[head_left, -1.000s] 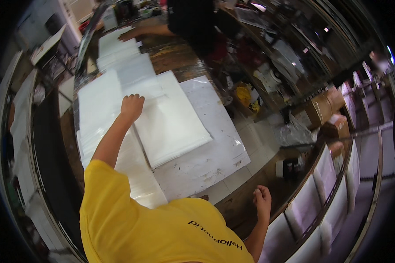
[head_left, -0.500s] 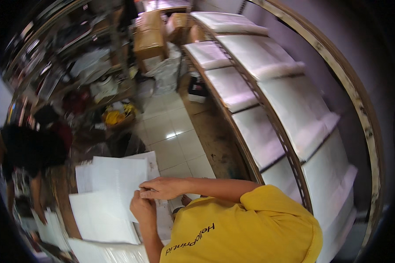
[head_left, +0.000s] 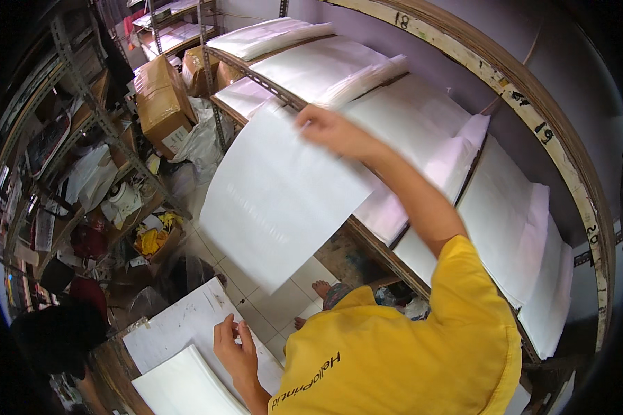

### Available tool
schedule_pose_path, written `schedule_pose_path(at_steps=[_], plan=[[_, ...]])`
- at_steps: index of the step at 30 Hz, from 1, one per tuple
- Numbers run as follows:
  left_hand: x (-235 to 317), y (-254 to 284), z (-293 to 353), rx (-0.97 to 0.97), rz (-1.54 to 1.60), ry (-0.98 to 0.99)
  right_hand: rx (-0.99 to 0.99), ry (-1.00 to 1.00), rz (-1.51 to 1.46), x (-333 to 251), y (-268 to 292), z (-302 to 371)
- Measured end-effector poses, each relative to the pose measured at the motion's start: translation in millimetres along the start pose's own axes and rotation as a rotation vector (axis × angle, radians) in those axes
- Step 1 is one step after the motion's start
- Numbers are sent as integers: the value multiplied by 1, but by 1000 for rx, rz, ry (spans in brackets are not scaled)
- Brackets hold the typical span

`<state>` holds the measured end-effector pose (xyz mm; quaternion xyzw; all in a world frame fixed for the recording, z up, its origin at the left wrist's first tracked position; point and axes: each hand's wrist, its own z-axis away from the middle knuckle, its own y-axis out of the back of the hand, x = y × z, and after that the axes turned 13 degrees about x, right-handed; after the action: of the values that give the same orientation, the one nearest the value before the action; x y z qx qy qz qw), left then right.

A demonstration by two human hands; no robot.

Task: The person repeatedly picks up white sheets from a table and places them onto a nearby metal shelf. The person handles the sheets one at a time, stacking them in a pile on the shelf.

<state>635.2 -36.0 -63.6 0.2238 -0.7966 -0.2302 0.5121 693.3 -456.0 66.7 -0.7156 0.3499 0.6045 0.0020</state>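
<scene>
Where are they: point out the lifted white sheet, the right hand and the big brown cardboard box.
White sheet (head_left: 277,197): head view, middle of its face.
Right hand (head_left: 331,131): head view, back of the hand.
Cardboard box (head_left: 162,104): head view, its long brown face.

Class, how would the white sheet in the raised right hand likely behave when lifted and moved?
The white sheet is probably light: the right hand alone holds it up near its upper edge. It seems floppy rather than stiff, since its outline bows, though the lens may exaggerate that. Looking thin, it might crease easily.
</scene>
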Motion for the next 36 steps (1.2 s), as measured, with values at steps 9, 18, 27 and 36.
schedule_pose_path(at_steps=[9,18,27,36], plan=[[-23,-27,8,-123,59,0,774,-205,2,63,266,70],[0,-41,-22,-216,67,-167,837,-484,286,109,272,165],[3,-51,-22,-256,105,-129,747,-542,324,97,263,181],[-4,-50,-16,-251,111,-179,864,-255,595,128,275,178]])
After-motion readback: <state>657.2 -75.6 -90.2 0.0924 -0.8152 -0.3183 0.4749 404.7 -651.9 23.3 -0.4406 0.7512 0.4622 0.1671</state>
